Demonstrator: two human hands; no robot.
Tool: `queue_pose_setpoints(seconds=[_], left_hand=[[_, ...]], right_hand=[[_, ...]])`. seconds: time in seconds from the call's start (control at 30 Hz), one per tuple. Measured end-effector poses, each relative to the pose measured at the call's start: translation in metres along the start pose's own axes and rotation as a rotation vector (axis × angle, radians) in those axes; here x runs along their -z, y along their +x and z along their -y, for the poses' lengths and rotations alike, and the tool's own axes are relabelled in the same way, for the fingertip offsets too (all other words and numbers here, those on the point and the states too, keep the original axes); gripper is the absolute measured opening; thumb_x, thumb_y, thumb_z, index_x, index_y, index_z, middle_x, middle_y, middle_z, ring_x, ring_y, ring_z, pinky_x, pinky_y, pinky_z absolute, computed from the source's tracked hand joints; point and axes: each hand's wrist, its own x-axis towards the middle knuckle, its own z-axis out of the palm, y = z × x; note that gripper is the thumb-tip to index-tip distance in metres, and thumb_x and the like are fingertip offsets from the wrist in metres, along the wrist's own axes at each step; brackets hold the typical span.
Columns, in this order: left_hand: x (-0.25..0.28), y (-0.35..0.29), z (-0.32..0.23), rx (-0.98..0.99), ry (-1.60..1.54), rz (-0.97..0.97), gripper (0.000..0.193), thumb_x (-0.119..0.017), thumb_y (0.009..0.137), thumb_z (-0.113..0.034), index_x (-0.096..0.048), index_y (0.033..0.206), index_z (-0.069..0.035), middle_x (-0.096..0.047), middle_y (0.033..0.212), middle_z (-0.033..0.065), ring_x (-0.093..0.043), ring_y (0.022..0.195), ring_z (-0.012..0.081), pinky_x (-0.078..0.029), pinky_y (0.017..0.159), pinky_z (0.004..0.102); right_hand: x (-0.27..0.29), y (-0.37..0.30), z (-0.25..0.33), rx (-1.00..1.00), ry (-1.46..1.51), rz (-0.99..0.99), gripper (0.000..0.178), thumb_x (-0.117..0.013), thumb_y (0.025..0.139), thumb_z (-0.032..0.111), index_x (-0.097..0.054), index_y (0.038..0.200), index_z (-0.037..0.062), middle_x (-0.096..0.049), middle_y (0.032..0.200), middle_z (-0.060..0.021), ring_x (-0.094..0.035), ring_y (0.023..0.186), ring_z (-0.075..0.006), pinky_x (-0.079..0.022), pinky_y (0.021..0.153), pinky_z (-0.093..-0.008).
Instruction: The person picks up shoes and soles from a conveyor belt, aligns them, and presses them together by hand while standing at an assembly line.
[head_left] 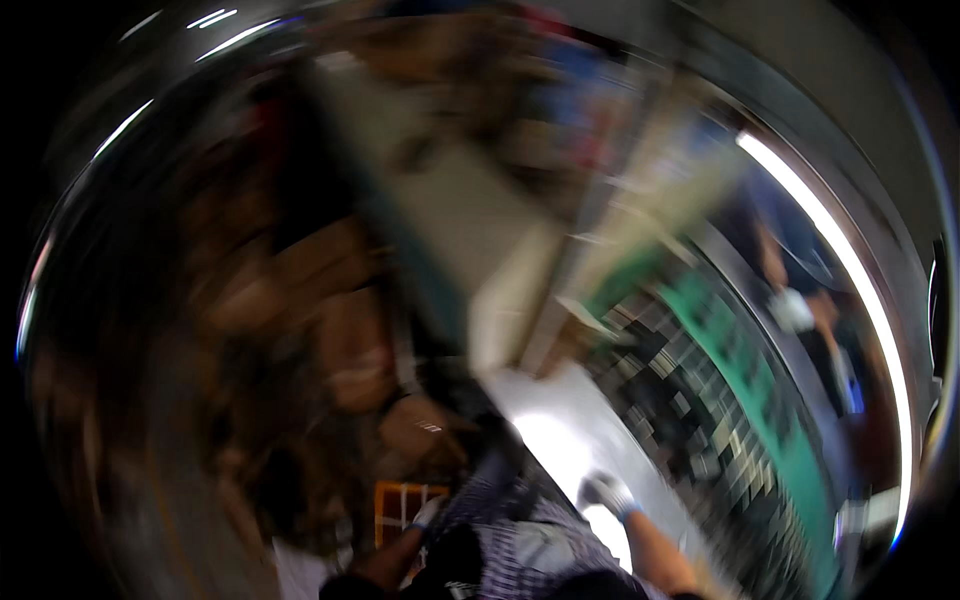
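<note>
Checked clothing [495, 555] sits nearest my camera, beside the bright metal bench [590, 415]. I see the gloved right hand [608, 492] over the bench, contact unclear; the left hand [428, 512] is left of it, near an orange crate [410, 488]. Blur hides both grips, so I cannot tell whether they hold anything. I'd judge the step a turn alongside the bench; the next move calls for a steadier view.

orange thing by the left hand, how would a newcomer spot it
Start at the bright silvery surface by the gloved right hand. Go left past the checked clothing to the left hand. Just left of it is the orange thing, squarish and crossed by pale lines, unlike the blurred brown shapes nearby.
</note>
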Motion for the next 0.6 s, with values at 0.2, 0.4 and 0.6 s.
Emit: queue_pose_setpoints(seconds=[0.2, 0.4, 0.6], left_hand=[[0.014, -0.092, 0.026, -0.218, 0.824, -0.351, 0.040, -0.057, 0.107, -0.037, -0.071, 0.112, 0.001, -0.066, 0.091, 0.0156, -0.063, 0.082, 0.0311, -0.048, 0.079, 0.0495], [0.042, -0.112, 0.128, -0.253, 1.148, -0.288, 0.041, -0.062, 0.095, -0.039, -0.077, 0.108, -0.003, -0.074, 0.107, 0.0252, -0.070, 0.104, 0.0420, -0.056, 0.091, 0.0517], [0.076, -0.086, 0.238, -0.080, 0.765, -0.093, 0.049, -0.055, 0.107, -0.046, -0.072, 0.121, -0.002, -0.071, 0.110, 0.0161, -0.063, 0.096, 0.0316, -0.048, 0.088, 0.0475]], right_hand=[[0.028, 0.024, -0.063, -0.098, 0.021, -0.158, 0.030, -0.060, 0.103, 0.030, -0.071, 0.105, 0.0026, -0.072, 0.092, -0.0117, -0.068, 0.077, -0.0226, -0.057, 0.067, -0.0366], [-0.046, -0.082, 0.038, 0.094, -0.425, -0.082, 0.031, -0.062, 0.101, 0.027, -0.064, 0.120, 0.0033, -0.069, 0.107, -0.0177, -0.066, 0.094, -0.0296, -0.054, 0.081, -0.0408], [-0.031, -0.204, 0.067, 0.209, -0.639, -0.106, 0.041, -0.064, 0.100, 0.024, -0.057, 0.135, 0.0040, -0.066, 0.121, -0.0237, -0.063, 0.112, -0.0367, -0.050, 0.094, -0.0450]])
